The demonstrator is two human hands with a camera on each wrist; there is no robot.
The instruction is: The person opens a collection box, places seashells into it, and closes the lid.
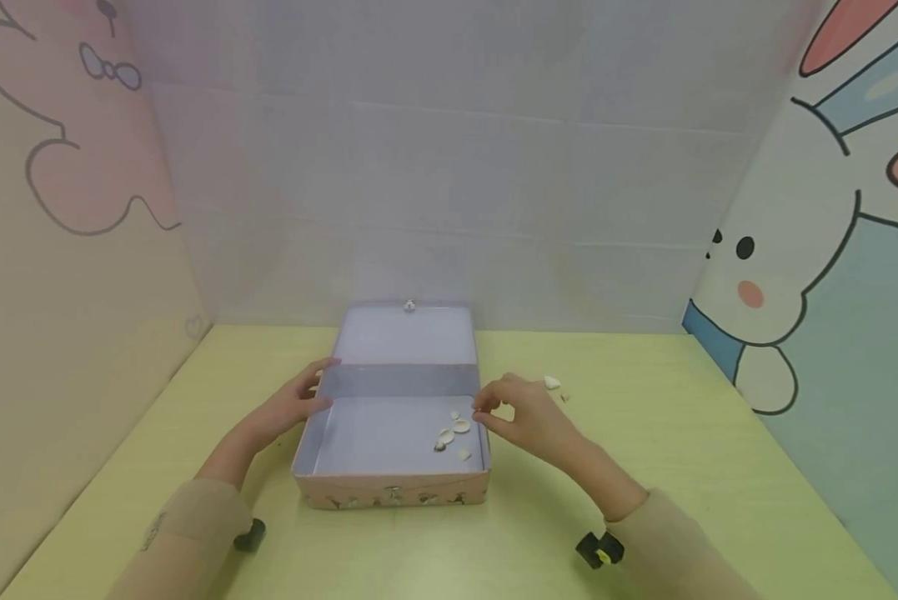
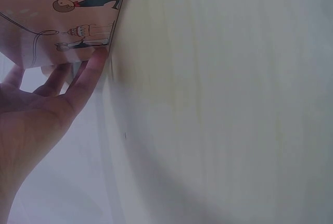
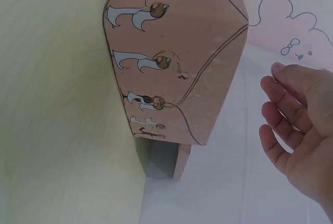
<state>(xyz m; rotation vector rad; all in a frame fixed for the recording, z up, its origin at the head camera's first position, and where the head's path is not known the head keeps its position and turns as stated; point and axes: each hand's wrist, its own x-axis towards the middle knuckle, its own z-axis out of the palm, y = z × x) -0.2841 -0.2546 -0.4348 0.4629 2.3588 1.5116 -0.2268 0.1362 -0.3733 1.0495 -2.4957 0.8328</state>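
An opened pink metal box (image 1: pixel 393 492) with a white inside and small painted figures stands on the table. My left hand (image 1: pixel 293 404) holds its left rear corner, thumb over the rim and fingers at the back. Several small white seashells (image 1: pixel 461 426) lie on the right side of the box floor. At the box's right rim is my right hand (image 1: pixel 525 412), thumb and forefinger tips together, the other fingers curled. In the right wrist view this hand (image 3: pixel 302 114) is above rim level; I cannot tell whether something small sits between the fingertips.
The box lid (image 1: pixel 409 335) is folded back toward the pale rear wall (image 1: pixel 449 167). A white shell (image 1: pixel 552 382) and a smaller fragment (image 1: pixel 564 397) lie on the yellowish table (image 1: pixel 644 433), beyond the right hand. Side walls carry cartoon drawings.
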